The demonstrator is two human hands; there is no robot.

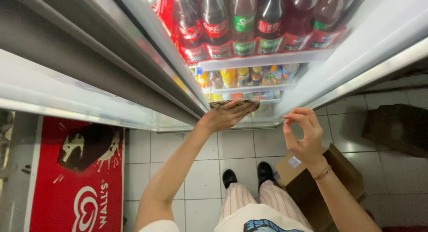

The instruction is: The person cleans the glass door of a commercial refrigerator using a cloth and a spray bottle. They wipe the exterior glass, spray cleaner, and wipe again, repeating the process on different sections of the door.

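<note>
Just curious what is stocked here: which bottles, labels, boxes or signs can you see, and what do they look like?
Top shelf bottles: dark and red drinks, red and green labels.
Shelf price strip: red and green tags along the edge.
Lower shelf bottles: small, yellow and orange.
Freezer sign: red, ice cream picture, bottom left.
Cardboard box: brown, open, on floor, small sticker.

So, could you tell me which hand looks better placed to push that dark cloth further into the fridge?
The left hand, probably: its palm lies flat on the dark cloth at the fridge's lower shelf. The right hand is empty, raised beside the opening with fingers curled, clear of the cloth.
</note>
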